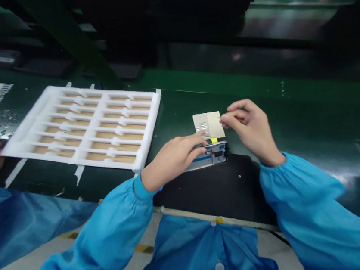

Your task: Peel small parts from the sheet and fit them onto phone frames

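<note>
The step in hand appears to be work with small pieces at a cream-coloured, rectangular card [215, 124] beside a thin, silver-edged, phone-like device [220, 153]. The device stands tilted on edge over a flat black mat [212, 192], its inner side showing. The person's left hand [179, 156] pinches it between thumb and fingers, one fingertip reaching to the card's lower edge. The right hand [247, 127] has thumb and forefinger drawn together at the card's right edge; whether they grip anything cannot be told. The next move seems to call for a steady device and a fine, light right-hand pinch.
</note>
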### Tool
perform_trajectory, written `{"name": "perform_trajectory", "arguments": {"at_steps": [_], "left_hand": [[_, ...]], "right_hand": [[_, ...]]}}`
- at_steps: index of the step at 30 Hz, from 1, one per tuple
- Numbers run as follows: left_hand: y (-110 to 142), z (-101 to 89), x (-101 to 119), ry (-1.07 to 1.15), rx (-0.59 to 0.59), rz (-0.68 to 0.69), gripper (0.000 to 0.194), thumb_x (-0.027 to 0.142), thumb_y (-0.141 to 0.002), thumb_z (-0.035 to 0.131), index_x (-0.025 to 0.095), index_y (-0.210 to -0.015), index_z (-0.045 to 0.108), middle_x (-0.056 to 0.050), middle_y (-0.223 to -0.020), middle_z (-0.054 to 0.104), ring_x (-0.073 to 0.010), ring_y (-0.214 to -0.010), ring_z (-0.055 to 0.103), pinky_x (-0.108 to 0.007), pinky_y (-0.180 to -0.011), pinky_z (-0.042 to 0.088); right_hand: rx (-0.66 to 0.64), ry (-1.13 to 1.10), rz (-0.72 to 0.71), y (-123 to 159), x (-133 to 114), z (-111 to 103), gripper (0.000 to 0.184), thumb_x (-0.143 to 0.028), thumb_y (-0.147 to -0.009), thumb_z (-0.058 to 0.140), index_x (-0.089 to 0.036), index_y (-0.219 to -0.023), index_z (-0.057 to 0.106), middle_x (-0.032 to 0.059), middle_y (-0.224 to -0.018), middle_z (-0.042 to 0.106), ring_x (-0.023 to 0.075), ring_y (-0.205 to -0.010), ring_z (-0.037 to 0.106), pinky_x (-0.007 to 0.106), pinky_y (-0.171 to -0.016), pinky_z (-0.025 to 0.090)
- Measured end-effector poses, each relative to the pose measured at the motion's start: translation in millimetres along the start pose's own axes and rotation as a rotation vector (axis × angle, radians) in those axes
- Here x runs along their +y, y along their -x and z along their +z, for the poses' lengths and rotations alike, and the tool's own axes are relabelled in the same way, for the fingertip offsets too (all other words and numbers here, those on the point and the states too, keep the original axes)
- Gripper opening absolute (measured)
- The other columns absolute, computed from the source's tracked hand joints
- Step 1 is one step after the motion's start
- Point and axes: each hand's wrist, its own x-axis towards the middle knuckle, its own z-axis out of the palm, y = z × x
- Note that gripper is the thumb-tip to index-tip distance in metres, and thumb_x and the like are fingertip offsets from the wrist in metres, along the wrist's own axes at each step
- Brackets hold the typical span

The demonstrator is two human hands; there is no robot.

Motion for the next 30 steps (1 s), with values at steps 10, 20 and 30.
{"name": "perform_trajectory", "arguments": {"at_steps": [10,20,30], "left_hand": [[37,27.6,14,-0.211,0.309,0.223,0.023,0.030,-0.099,0.053,0.018,-0.117,0.063,-0.004,-0.104,0.075,-0.0168,-0.085,0.073,-0.025,-0.074,0.052],[40,29.7,22,0.060,0.394,0.246,0.013,0.022,-0.095,0.060,0.020,-0.101,0.071,-0.001,-0.105,0.076,-0.0139,-0.093,0.073,-0.023,-0.080,0.056],[34,34.9,22,-0.088,0.456,0.246,0.012,0.020,-0.096,0.058,0.017,-0.103,0.068,-0.002,-0.101,0.076,-0.0135,-0.090,0.073,-0.024,-0.079,0.054]], "right_hand": [[-0.228,0.263,0.037,87,-34,-12,0.014,-0.026,-0.090,0.069,-0.023,-0.092,0.055,-0.0031,-0.079,0.072,0.0143,-0.073,0.069,0.023,-0.063,0.048],[-0.210,0.261,-0.042,94,-33,2,0.016,-0.025,-0.090,0.068,-0.023,-0.088,0.052,-0.0036,-0.077,0.068,0.0111,-0.063,0.063,0.022,-0.054,0.043],[-0.122,0.357,-0.282,92,-5,-9,0.009,-0.016,-0.090,0.067,-0.024,-0.092,0.063,0.0017,-0.094,0.070,0.0198,-0.092,0.065,0.036,-0.084,0.052]]}}
